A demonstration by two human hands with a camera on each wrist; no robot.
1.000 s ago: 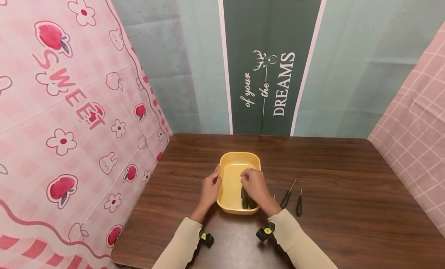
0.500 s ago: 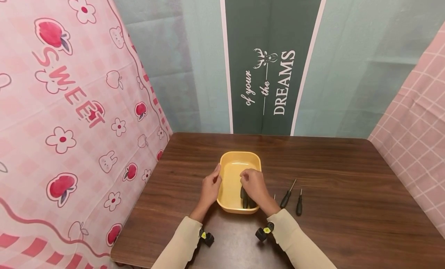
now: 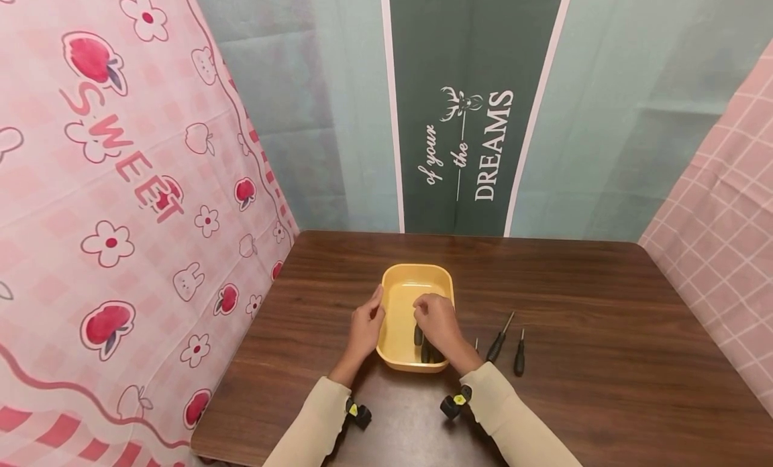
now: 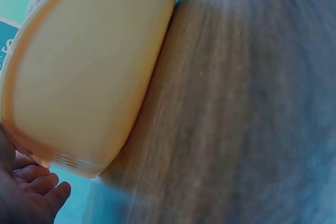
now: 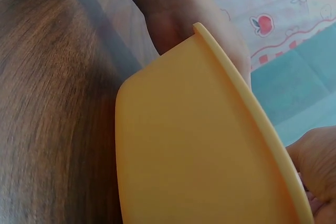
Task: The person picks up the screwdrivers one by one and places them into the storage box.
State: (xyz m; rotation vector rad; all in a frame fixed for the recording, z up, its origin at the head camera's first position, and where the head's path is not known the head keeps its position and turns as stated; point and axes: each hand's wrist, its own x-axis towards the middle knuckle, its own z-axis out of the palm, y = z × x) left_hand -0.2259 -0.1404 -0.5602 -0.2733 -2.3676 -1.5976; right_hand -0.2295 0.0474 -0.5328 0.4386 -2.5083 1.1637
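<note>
A yellow rectangular bin [image 3: 400, 349] stands on the table, with its side wall [image 5: 184, 140] filling much of the right wrist view. On its left rim, my left hand [image 3: 366, 326] grips the edge, and its curled fingers show beside the bin in the left wrist view. My right hand [image 3: 439, 321] reaches over the right side into the bin, fingers curled in a pinch around a screwdriver whose black handle [image 3: 418, 335] points toward me. That screwdriver's shaft is hidden by the hand. More black handles [image 3: 427, 352] lie in the bin's near right corner, partly under the wrist.
To the right of the bin, two black-handled screwdrivers, one slanted [image 3: 500, 337] and one nearly straight [image 3: 520, 354], lie on the dark wooden table [image 3: 580, 306]. Another thin metal tip [image 3: 476, 342] shows beside my right forearm. Printed cloths hang around the table.
My right hand has shifted slightly left inside the bin, and the black handle under its fingers has moved left with it, apart from the other handles. My left hand and the bin stay put.
</note>
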